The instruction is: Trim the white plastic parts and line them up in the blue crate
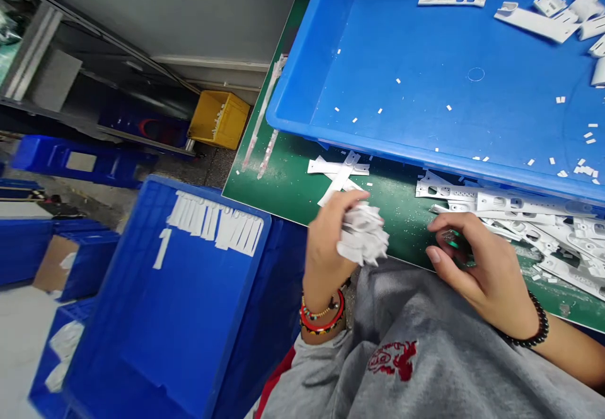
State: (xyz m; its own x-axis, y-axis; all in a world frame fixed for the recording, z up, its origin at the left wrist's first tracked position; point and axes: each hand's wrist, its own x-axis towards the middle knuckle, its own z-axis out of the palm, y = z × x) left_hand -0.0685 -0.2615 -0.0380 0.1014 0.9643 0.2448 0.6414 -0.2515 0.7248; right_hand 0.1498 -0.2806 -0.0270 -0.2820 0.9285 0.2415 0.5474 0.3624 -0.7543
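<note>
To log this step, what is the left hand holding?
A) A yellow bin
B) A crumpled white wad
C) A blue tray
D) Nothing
B: the left hand is closed around a crumpled white wad.

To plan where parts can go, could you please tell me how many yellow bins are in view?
1: a yellow plastic bin on the floor beyond the corner of the green bench mat. Others could be hidden behind the blue crates.
</note>
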